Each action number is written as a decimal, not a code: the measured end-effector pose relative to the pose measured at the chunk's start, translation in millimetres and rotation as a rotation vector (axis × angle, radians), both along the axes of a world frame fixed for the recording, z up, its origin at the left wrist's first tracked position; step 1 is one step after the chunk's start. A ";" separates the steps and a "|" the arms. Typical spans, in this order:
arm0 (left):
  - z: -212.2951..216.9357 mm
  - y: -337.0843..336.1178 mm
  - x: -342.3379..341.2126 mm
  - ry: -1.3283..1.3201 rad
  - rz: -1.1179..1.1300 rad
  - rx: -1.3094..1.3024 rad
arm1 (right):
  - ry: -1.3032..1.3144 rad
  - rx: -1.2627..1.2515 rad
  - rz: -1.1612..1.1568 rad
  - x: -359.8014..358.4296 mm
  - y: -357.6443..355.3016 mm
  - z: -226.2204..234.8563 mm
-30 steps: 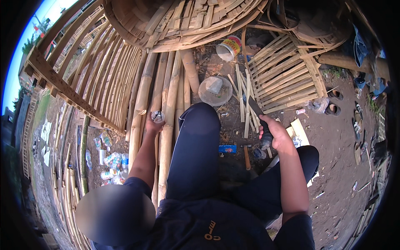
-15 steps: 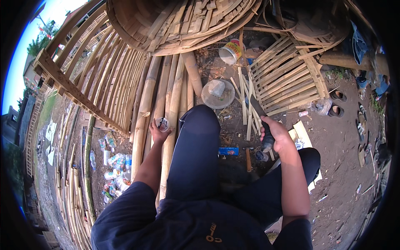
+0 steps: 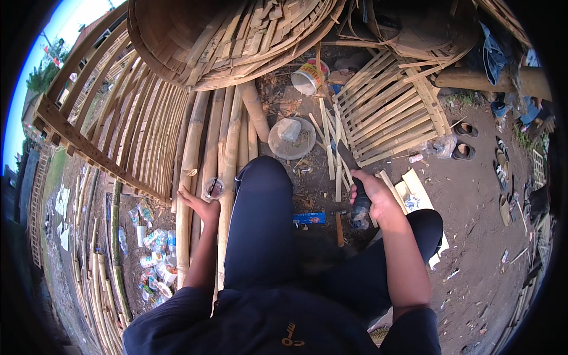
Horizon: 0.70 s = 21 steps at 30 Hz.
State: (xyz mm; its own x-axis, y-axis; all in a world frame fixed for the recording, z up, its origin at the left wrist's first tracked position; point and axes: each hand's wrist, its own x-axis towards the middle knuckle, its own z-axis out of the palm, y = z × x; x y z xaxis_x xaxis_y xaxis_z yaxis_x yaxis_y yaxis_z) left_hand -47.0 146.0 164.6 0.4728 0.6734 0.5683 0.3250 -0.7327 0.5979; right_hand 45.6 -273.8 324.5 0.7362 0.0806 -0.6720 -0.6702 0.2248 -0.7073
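You sit on the ground with dark trousers, one knee [image 3: 263, 195] raised in the centre of the view. Your left hand [image 3: 200, 205] is at about nine o'clock from that knee, fingers spread and released, palm resting on a bamboo pole [image 3: 188, 171]. A small clear cup [image 3: 213, 187] sits just beside its fingertips, toward one o'clock; you are not holding it. More poles lie side by side under and around the hand, running toward twelve o'clock.

Your right hand [image 3: 374, 198] is at three o'clock from the knee, clenched around the dark handle of a knife [image 3: 349, 168] whose blade points toward eleven o'clock, over a few loose bamboo slats [image 3: 328, 142] on the dirt. A slatted panel [image 3: 387, 109] lies at one o'clock from that hand. A round clear lid [image 3: 291, 139] rests at twelve o'clock from the knee, with a tin can [image 3: 309, 78] farther out beyond it. A small blue packet [image 3: 309, 218] lies on the ground between your legs. Sandals [image 3: 464, 142] sit well apart at two o'clock.
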 end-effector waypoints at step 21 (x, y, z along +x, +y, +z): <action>26.1 -349.2 116.1 1.737 -1.552 0.145 | -0.044 0.290 -0.287 -50.6 -139.9 20.9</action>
